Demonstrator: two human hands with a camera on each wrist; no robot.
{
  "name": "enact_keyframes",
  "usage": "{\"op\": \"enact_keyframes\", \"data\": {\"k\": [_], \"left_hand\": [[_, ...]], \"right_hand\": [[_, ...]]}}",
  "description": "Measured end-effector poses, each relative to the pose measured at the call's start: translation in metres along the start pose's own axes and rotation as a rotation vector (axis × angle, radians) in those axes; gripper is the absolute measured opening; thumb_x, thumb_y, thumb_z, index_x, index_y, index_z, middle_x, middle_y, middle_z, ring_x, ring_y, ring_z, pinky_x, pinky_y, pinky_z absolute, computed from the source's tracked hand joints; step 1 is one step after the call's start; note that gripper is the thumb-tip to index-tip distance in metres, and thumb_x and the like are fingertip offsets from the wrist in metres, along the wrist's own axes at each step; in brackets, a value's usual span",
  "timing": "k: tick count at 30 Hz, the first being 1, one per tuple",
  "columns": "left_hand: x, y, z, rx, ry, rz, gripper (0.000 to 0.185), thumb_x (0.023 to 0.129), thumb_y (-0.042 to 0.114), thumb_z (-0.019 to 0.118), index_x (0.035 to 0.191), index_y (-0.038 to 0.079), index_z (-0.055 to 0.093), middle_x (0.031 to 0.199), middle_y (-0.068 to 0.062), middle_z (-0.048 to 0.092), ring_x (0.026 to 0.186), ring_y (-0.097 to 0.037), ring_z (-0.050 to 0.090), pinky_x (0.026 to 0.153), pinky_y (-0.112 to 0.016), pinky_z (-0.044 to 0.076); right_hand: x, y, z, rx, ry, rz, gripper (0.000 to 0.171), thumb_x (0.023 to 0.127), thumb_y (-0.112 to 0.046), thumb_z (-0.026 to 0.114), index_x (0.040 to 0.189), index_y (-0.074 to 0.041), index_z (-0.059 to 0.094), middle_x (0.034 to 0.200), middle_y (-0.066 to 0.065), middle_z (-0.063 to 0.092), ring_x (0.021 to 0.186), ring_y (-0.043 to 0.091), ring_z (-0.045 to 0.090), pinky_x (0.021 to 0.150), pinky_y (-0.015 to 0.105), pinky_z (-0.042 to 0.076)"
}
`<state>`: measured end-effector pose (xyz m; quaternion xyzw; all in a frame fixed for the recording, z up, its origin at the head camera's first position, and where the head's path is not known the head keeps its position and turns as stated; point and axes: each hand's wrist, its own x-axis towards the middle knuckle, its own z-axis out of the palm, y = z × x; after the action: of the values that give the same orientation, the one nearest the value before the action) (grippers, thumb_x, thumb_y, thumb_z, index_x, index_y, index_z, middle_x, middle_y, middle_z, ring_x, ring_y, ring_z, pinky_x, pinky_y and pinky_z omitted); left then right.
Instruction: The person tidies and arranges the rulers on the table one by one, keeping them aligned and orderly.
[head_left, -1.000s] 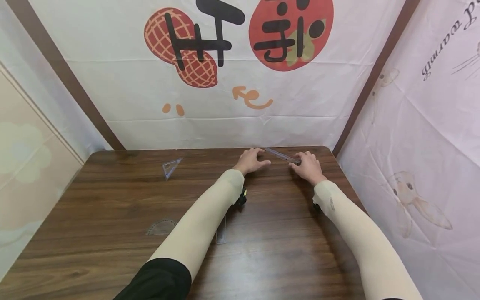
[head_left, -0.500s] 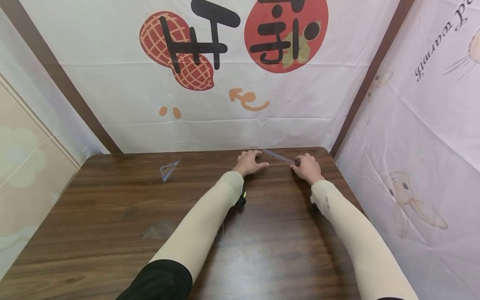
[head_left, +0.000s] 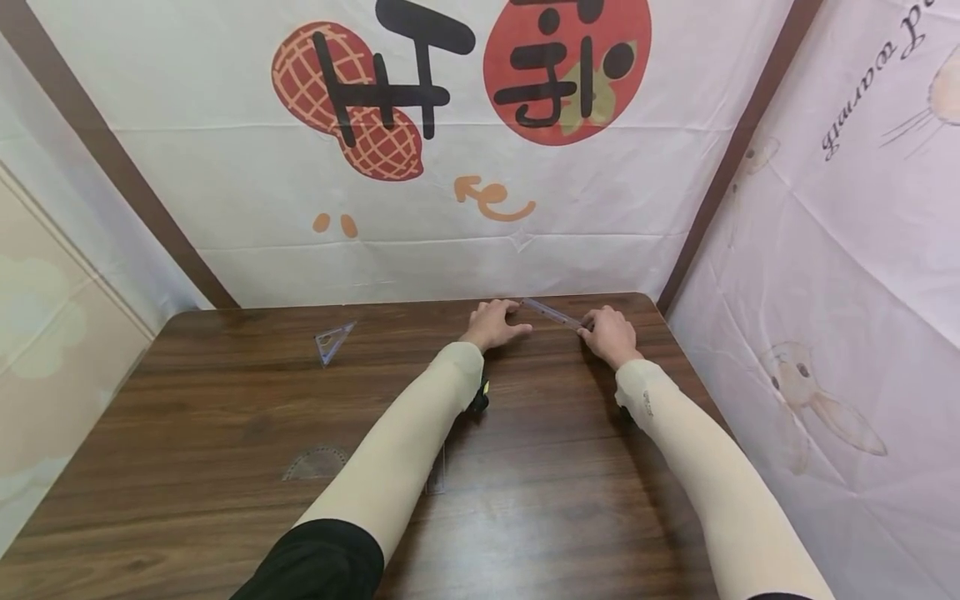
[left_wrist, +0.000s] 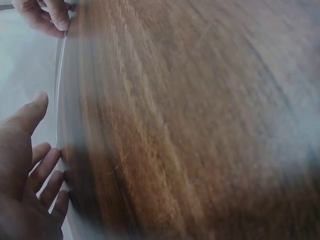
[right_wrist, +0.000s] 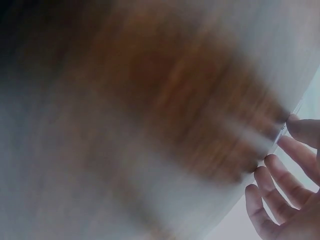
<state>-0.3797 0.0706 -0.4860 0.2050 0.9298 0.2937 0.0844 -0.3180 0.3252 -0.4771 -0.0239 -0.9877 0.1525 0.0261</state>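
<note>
A clear, narrow ruler [head_left: 551, 312] lies slantwise near the table's far edge, between the two hands. My right hand [head_left: 611, 336] pinches its right end between thumb and forefinger; in the right wrist view, the other fingers [right_wrist: 280, 182] are spread beside it. At the ruler's left end is my left hand [head_left: 495, 324], thumb apart and fingers loosely bent. The left wrist view shows the left hand [left_wrist: 22, 165] with fingertips close to the ruler's end; whether they touch it I cannot tell.
On the brown wooden table [head_left: 187, 417] lie a clear set square [head_left: 332, 342] at the back left and a protractor [head_left: 317, 463] nearer the front. Another clear ruler [head_left: 437, 475] is partly hidden under the left forearm. A printed cloth [head_left: 420, 267] hangs behind the table.
The right hand has shifted slightly along the ruler's right end, while the left hand stays nearly in place. The whole head view has drifted slightly.
</note>
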Motion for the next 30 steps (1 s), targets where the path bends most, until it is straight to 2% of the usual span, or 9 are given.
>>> {"op": "enact_keyframes", "data": {"k": [8, 13, 23, 30], "left_hand": [[0.005, -0.002, 0.001, 0.019, 0.012, -0.045, 0.068, 0.104, 0.050, 0.071, 0.159, 0.015, 0.053, 0.160, -0.008, 0.050, 0.143, -0.035, 0.041, 0.117, -0.053, 0.033], [0.004, -0.001, -0.001, 0.029, -0.001, -0.062, 0.071, 0.104, 0.049, 0.070, 0.163, 0.016, 0.049, 0.164, -0.009, 0.045, 0.143, -0.036, 0.037, 0.115, -0.051, 0.032], [0.009, -0.006, 0.000, -0.031, 0.003, -0.058, 0.071, 0.103, 0.048, 0.072, 0.162, 0.016, 0.050, 0.163, -0.012, 0.045, 0.146, -0.036, 0.038, 0.119, -0.051, 0.031], [0.011, -0.003, 0.003, -0.066, 0.006, -0.076, 0.069, 0.105, 0.042, 0.072, 0.162, 0.013, 0.048, 0.161, -0.012, 0.046, 0.145, -0.035, 0.038, 0.121, -0.050, 0.028]], "right_hand": [[0.004, -0.002, 0.001, 0.004, -0.008, -0.023, 0.030, 0.105, -0.026, 0.072, 0.126, -0.005, 0.077, 0.117, 0.016, 0.066, 0.101, 0.035, 0.064, 0.082, 0.052, 0.056], [0.004, -0.004, 0.000, 0.002, -0.029, -0.033, 0.029, 0.104, -0.026, 0.071, 0.124, -0.005, 0.077, 0.117, 0.016, 0.066, 0.100, 0.034, 0.065, 0.082, 0.053, 0.056], [0.002, -0.004, 0.000, -0.017, -0.024, -0.030, 0.026, 0.100, -0.026, 0.072, 0.117, -0.007, 0.077, 0.114, 0.014, 0.071, 0.094, 0.030, 0.066, 0.081, 0.050, 0.056], [0.002, -0.006, -0.001, 0.004, -0.021, -0.026, 0.027, 0.099, -0.027, 0.072, 0.117, -0.008, 0.078, 0.112, 0.010, 0.074, 0.093, 0.028, 0.068, 0.082, 0.050, 0.057]]}}
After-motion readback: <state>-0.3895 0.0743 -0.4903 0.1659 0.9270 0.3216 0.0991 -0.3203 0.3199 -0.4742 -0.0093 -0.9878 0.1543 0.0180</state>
